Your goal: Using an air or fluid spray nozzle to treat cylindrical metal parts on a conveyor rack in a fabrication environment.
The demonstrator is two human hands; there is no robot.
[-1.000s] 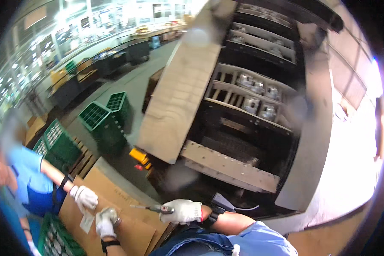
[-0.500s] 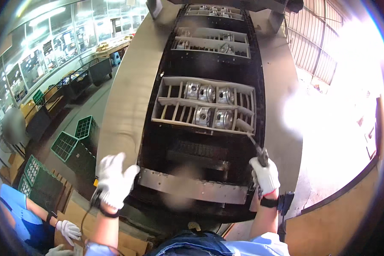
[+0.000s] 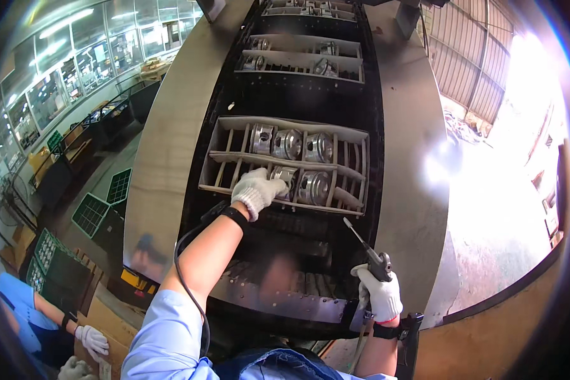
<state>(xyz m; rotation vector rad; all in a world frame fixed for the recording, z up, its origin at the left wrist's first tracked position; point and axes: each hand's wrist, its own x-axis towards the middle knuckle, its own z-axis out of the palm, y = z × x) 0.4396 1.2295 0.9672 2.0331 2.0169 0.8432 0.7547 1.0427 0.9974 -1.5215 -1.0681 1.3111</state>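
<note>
The left hand point(image 3: 257, 190), in a white knit glove with a black wrist strap, reaches forward onto a pale slatted tray point(image 3: 221, 155) that rides on a dark conveyor belt point(image 3: 297, 101). Its fingers curl loosely over a shiny round metal piston point(image 3: 286, 176) in the tray's near row, touching it; whether they grip it fully cannot be told. A second shiny piston point(image 3: 315, 187) lies just beside it to the right, and three more pistons point(image 3: 288, 144) sit in the far row of the same tray. A thin black cable point(image 3: 185, 278) runs from the wrist strap down along the forearm.

The right hand point(image 3: 381, 294), also white-gloved, is closed around the handle of a black air blow gun with a long thin nozzle point(image 3: 367, 247), held near the belt's right edge, nozzle slanting up toward the tray but well apart from it.

Another slatted tray point(image 3: 304, 54) with more pistons lies farther up the belt. At lower left, a co-worker's gloved hand point(image 3: 94, 339) rests by brown cardboard point(image 3: 101, 313), near green plastic crates point(image 3: 98, 212)
</note>
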